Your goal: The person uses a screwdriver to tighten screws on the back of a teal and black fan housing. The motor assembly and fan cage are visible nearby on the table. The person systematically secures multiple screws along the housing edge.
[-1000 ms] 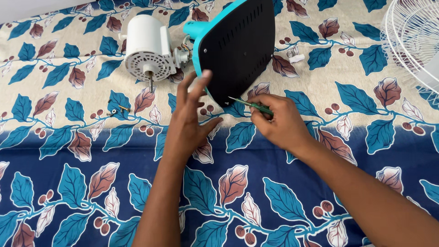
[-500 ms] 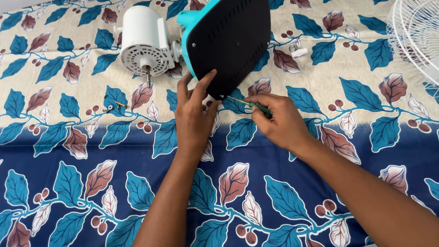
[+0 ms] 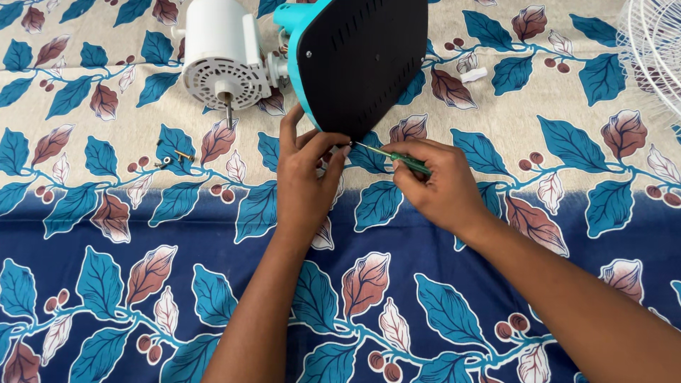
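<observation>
A teal fan base (image 3: 362, 60) with a black vented underside lies tipped on a leaf-patterned cloth. My left hand (image 3: 305, 181) pinches at its lower edge, thumb and fingers closed near a screw spot. My right hand (image 3: 436, 186) grips a small green-handled screwdriver (image 3: 397, 157), whose thin tip points left at that same lower edge, right beside my left fingertips. A white fan motor (image 3: 223, 57) with its shaft sticking out lies to the left of the base, joined to it by wires.
Small loose screws (image 3: 174, 157) lie on the cloth left of my hands. A white wire fan grille (image 3: 656, 50) shows at the right edge. A small white plastic piece (image 3: 474, 74) rests right of the base.
My left hand moved from hovering open onto the base's lower edge and curled its fingers there. The screwdriver tip stayed at that edge. The view shifted slightly.
</observation>
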